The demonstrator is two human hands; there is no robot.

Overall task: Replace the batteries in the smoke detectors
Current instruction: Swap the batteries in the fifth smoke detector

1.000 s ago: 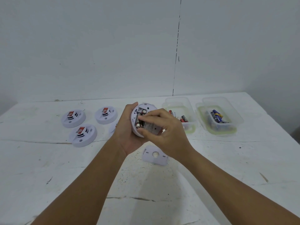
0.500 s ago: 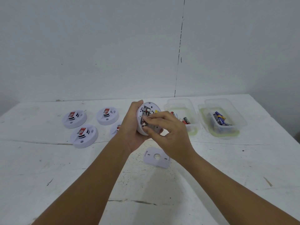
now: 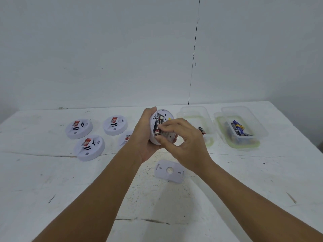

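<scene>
We could read only one text: "EVEREADY" in white letters along the black battery [image 3: 157, 123] seated in the open back of the held smoke detector [image 3: 163, 127]. The red labels [image 3: 76, 123] on the detectors lying on the worktop [image 3: 52, 180] and the print on the blue batteries [image 3: 238, 128] were too small to read.

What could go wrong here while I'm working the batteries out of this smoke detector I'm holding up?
1. The left hand holds the smoke detector tilted above the table; a battery freed by the right hand could drop and roll.
2. The cover plate lies right under your arms and could be knocked.
3. Two tubs hold batteries; old and new might get mixed.
</scene>
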